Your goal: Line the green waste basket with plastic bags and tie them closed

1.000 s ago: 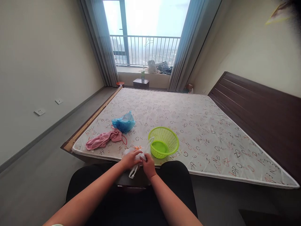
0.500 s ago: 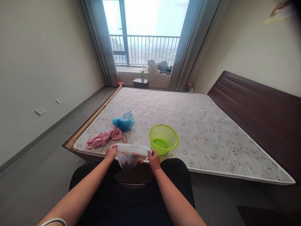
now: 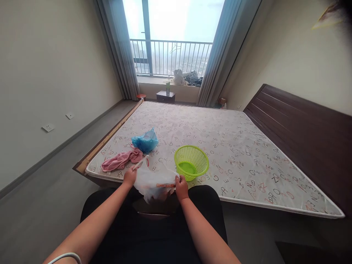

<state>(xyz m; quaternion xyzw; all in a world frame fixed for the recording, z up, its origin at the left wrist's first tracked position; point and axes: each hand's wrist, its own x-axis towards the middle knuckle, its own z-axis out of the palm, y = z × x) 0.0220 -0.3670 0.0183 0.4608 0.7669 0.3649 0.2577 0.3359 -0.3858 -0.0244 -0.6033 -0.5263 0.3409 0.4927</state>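
A white plastic bag (image 3: 154,178) with orange print hangs stretched between my hands, just above my lap at the mattress edge. My left hand (image 3: 129,176) is closed on its left side, where a handle loop sticks up. On the other side, my right hand (image 3: 181,187) pinches the bag's right edge. Something reddish shows dimly through the lower part; I cannot make out what. Close to my right hand stands a green plastic basket (image 3: 191,163), with nothing visible in it. Beyond my left hand lie a pink cloth (image 3: 121,160) and a blue plastic bag (image 3: 145,141).
The mattress (image 3: 233,146) with printed letters spreads ahead, with a dark headboard (image 3: 299,121) on the right. A wooden bed rail (image 3: 110,135) runs along its left. At the back, a small nightstand (image 3: 165,96) holds a green bottle (image 3: 168,88) below the window.
The white bag's top has opened upward, with its left handle now standing up and more of the bag spread out. Both hands stay nearly in place. The basket and cloth have not moved.
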